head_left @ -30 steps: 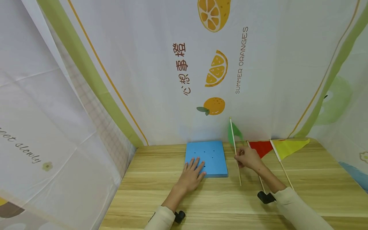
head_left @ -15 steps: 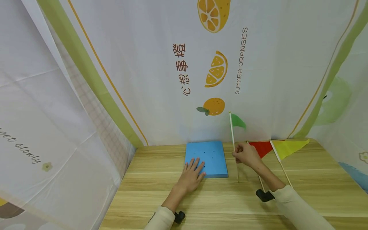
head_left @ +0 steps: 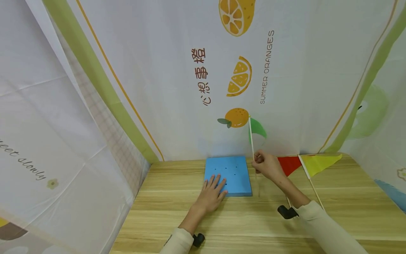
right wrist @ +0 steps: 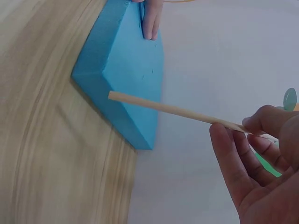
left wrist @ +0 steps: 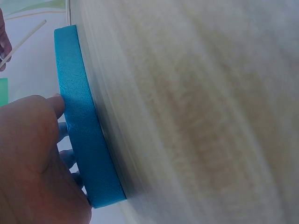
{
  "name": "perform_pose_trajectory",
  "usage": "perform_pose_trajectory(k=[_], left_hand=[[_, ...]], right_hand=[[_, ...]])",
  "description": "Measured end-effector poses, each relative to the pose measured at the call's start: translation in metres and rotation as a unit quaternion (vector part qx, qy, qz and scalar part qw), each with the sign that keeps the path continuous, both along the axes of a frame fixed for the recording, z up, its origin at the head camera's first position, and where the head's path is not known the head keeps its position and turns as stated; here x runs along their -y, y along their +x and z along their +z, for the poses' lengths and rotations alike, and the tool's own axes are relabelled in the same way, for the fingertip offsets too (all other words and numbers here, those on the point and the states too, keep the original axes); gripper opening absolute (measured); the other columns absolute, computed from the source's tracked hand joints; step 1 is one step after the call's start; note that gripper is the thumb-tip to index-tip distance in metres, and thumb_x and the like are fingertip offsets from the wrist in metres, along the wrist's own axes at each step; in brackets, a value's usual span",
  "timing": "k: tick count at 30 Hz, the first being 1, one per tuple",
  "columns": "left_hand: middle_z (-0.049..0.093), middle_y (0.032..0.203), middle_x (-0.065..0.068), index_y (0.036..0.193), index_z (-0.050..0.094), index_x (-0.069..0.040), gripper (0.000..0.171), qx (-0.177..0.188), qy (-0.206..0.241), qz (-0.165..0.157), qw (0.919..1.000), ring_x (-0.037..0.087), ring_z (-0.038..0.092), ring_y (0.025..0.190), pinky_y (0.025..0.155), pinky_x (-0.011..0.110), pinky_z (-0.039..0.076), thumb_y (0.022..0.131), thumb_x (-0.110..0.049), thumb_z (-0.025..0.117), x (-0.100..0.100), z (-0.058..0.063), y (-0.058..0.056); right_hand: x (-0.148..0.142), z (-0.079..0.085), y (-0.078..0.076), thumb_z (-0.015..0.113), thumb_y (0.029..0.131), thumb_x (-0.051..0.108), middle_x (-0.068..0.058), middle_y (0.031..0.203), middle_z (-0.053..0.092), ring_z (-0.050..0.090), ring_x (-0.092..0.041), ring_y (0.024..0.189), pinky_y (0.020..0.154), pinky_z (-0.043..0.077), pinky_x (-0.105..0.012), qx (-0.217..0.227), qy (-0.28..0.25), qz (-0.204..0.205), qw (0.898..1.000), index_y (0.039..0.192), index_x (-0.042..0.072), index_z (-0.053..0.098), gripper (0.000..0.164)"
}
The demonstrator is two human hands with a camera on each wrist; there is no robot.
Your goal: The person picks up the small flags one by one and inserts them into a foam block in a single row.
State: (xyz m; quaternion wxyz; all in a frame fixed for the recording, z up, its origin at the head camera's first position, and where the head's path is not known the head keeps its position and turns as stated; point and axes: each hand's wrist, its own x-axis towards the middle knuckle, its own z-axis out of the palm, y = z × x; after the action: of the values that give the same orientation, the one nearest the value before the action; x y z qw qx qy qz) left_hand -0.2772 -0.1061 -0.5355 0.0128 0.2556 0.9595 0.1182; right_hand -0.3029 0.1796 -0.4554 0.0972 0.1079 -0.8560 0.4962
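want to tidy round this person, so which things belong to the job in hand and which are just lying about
In use:
green flag, held in the right hand
blue block with holes, under the left hand

Lying on the table:
red flag
yellow flag
(both may belong to the job too)

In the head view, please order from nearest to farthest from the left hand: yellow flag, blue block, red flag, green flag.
1. Blue block: under the left hand.
2. Green flag: rightward, in the right hand.
3. Red flag: beyond that hand.
4. Yellow flag: farthest right.
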Motion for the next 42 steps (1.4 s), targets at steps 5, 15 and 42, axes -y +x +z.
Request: perform_pose_trajectory(k=[5, 15, 42], left_hand=[[0.023, 0.178, 0.012, 0.169, 0.034, -0.018, 0.059, -0.003, 0.0, -0.002, 1.0, 0.036, 0.018, 0.166, 0.135, 0.059, 0.019, 0.117, -0.045, 0.039, 0.0, 0.0, 0.0], [0.024, 0.178, 0.012, 0.169, 0.035, -0.017, 0.06, -0.007, 0.0, -0.001, 1.0, 0.037, 0.018, 0.166, 0.134, 0.06, 0.02, 0.116, -0.045, 0.039, 0.0, -0.001, 0.0], [0.024, 0.178, 0.014, 0.169, 0.035, -0.017, 0.059, -0.005, -0.002, -0.006, 1.0, 0.038, 0.018, 0.166, 0.134, 0.061, 0.02, 0.117, -0.044, 0.039, 0.0, 0.003, 0.002]], right_hand=[[0.005, 0.003, -0.002, 0.07, 0.098, 0.001, -0.022, 0.091, 0.074, 0.077, -0.036, 0.076, 0.072, 0.069, -0.045, 0.0, -0.01, 0.002, 1.0, 0.101, -0.003, 0.064, 0.007], [0.012, 0.014, -0.007, 0.073, 0.1, 0.008, -0.016, 0.089, 0.074, 0.077, -0.036, 0.078, 0.069, 0.067, -0.031, -0.02, 0.017, -0.007, 1.0, 0.102, -0.001, 0.065, 0.012], [0.057, 0.038, -0.029, 0.077, 0.099, 0.01, -0.015, 0.095, 0.076, 0.076, -0.021, 0.079, 0.07, 0.067, -0.028, -0.056, 0.003, 0.009, 0.998, 0.102, 0.001, 0.068, 0.013]])
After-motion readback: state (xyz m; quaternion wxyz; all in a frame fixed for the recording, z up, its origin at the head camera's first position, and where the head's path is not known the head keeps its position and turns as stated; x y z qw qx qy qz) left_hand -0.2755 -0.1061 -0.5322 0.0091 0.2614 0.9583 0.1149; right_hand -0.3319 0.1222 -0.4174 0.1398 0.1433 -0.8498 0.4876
